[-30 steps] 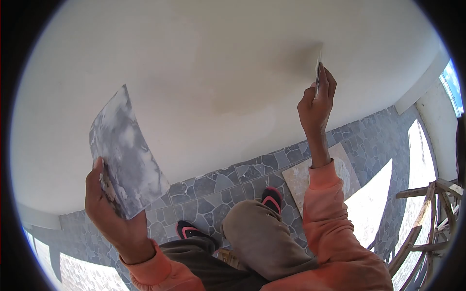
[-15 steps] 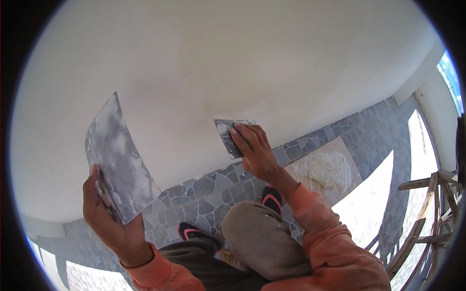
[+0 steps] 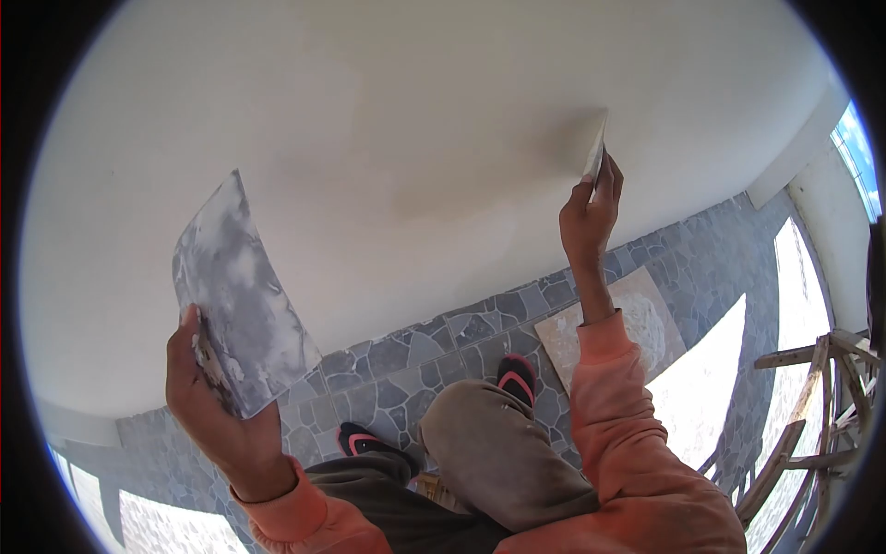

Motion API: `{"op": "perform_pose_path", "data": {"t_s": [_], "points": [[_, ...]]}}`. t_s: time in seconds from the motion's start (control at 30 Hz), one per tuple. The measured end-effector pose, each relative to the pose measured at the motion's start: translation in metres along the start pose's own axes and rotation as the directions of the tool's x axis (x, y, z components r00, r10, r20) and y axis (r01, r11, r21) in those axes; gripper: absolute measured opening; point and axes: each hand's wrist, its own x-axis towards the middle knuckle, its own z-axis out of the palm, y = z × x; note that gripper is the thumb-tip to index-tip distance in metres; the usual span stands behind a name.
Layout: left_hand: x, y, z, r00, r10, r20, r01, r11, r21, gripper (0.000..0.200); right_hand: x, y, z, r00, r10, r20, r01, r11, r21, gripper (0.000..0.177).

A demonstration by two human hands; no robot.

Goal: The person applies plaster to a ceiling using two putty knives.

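Note:
My left hand (image 3: 217, 415) is closed around the lower edge of a broad, thin putty blade (image 3: 242, 295), grey and smeared with white filler, in front of the wall at left. My right hand (image 3: 591, 222) grips a smaller putty blade (image 3: 597, 146) seen nearly edge-on. Its tip meets or almost meets the white wall (image 3: 305, 111), where a darker, damp-looking band (image 3: 461, 175) runs to the left of it. Below my right forearm, a mound of white putty (image 3: 653, 323) lies on a square board (image 3: 560, 342), partly hidden by the sleeve.
Grey stone paving (image 3: 406, 360) runs along the wall's foot. My feet, in black and pink flip-flops (image 3: 517, 377), rest on it close to the wall. Rough wooden poles (image 3: 784, 462) form a frame at far right, beside a sunlit patch of floor (image 3: 706, 355).
My right hand has moved right and up along the wall, turning its blade from face-on to edge-on. My left hand and the broad blade have shifted slightly to the right.

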Motion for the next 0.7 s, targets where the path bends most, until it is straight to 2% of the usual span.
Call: {"op": "perform_pose_path", "data": {"t_s": [0.07, 0.1, 0.13, 0.27, 0.3, 0.4, 0.5, 0.6, 0.7], "points": [[0.000, -0.001, 0.001, 1.000, -0.024, -0.007, 0.024, 1.000, -0.019, 0.056, -0.015, -0.005, 0.011, 0.995, -0.098, 0.016, 0.098, 0.995, -0.023, 0.054], [0.000, -0.001, 0.002, 0.999, -0.032, -0.008, 0.032, 0.999, -0.022, 0.056, -0.027, -0.013, 0.015, 0.993, -0.103, 0.058, 0.101, 0.994, 0.043, 0.065], [0.000, -0.001, 0.002, 0.999, -0.031, -0.005, 0.031, 0.999, -0.013, 0.056, -0.037, -0.017, 0.021, 0.973, -0.221, 0.066, 0.220, 0.975, 0.020, 0.070], [-0.001, -0.001, 0.004, 1.000, -0.024, -0.002, 0.024, 0.999, -0.024, 0.056, -0.092, -0.031, 0.043, 0.910, -0.371, 0.186, 0.368, 0.928, 0.055, 0.078], [-0.001, 0.000, 0.004, 1.000, -0.022, -0.001, 0.022, 0.999, -0.035, 0.056, -0.106, -0.031, 0.044, 0.880, -0.395, 0.265, 0.390, 0.918, 0.071, 0.078], [0.000, -0.001, 0.006, 1.000, -0.019, 0.004, 0.019, 0.997, -0.076, 0.056, -0.128, -0.036, 0.042, 0.815, -0.467, 0.343, 0.426, 0.884, 0.191, 0.074], [0.001, 0.001, 0.004, 1.000, -0.022, -0.001, 0.022, 0.995, -0.100, 0.057, -0.128, -0.050, 0.027, 0.783, -0.439, 0.441, 0.301, 0.887, 0.350, 0.074], [-0.002, 0.000, 0.005, 0.999, -0.038, -0.018, 0.035, 0.989, -0.142, 0.058, -0.091, -0.076, 0.008, 0.793, -0.437, 0.425, 0.293, 0.885, 0.362, 0.075], [-0.002, -0.002, 0.006, 0.997, -0.069, -0.029, 0.063, 0.982, -0.180, 0.057, -0.022, -0.099, -0.010, 0.859, -0.464, 0.217, 0.391, 0.868, 0.307, 0.072]]}}
